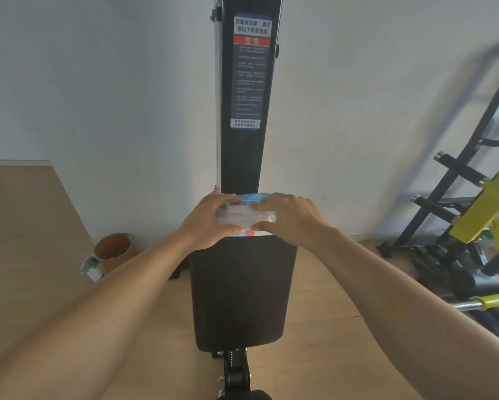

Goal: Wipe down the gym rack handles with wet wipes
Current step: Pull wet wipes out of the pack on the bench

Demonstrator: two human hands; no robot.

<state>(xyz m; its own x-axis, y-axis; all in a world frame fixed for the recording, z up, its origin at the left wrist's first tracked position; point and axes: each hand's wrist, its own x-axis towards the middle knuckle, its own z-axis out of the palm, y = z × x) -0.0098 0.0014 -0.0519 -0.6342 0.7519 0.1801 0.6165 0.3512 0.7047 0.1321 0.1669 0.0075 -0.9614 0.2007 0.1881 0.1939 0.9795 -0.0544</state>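
Two hands, left hand point(208, 223), right hand point(288, 219), gripping blue-white wipes pack point(242, 216)

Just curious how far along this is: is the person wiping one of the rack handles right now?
No: both the left hand and right hand are on the wet wipes pack lying on the black bench pad.

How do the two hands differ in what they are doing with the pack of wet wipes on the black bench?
The left hand grips the left end of the pack of wet wipes, thumb in front and fingers over the top, steadying it. The right hand pinches a white wipe at the pack's opening, as if to pull it out. The left hand touches only the pack; the right holds the wipe. Both work above the far end of the black bench.
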